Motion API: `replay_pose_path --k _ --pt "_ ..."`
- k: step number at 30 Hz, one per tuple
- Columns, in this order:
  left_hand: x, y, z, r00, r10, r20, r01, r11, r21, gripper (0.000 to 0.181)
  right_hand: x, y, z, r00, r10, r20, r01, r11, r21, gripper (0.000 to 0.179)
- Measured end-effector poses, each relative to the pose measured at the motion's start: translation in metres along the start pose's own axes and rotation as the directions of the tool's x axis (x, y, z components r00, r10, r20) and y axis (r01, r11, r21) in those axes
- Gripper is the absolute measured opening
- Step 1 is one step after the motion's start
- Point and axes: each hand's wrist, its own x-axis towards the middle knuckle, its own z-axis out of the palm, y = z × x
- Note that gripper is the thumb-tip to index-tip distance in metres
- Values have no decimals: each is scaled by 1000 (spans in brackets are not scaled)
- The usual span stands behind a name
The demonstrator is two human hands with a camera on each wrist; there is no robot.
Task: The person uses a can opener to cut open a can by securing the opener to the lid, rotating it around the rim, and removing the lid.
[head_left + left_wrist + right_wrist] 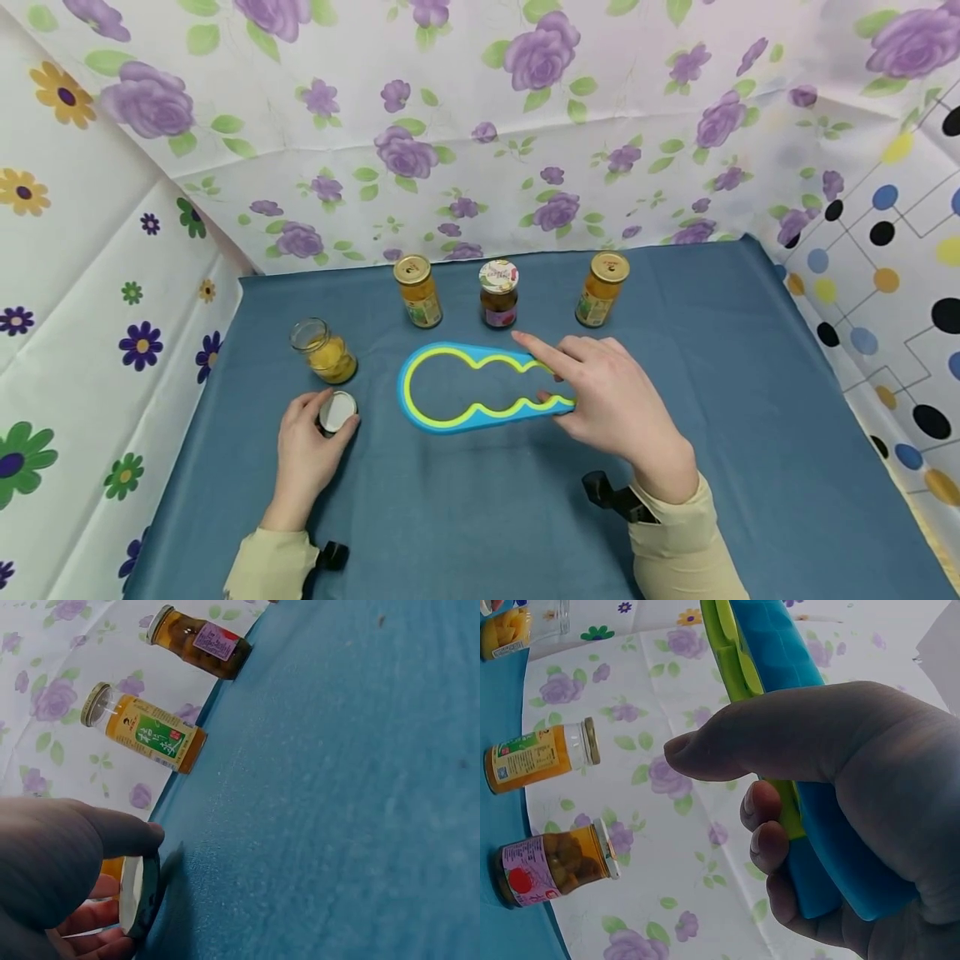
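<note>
Left hand (308,446) pinches an upturned lid (338,411) while the right hand (617,393) grips a blue-and-yellow opener (480,417).

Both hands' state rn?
Left hand: holding the lid by its edge.
Right hand: holding the blue and yellow-green jar opener by its handles.

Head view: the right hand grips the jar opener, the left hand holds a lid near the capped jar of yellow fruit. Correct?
No: the jar of yellow fruit is uncapped, its mouth open in the head view. The right hand does grip the jar opener, the left hand a lid nearby.
</note>
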Motion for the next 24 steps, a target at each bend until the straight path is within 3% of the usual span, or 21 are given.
replay_pose_path --k 14,24 --pt "7 -6 9 996 -29 -79 30 1000 9 57 0 2 0 1000 0 -6 0 1000 -3 102" --pt "7 -9 10 991 8 -131 -13 999 -33 52 1 2 4 1000 -5 11 5 1000 -4 103"
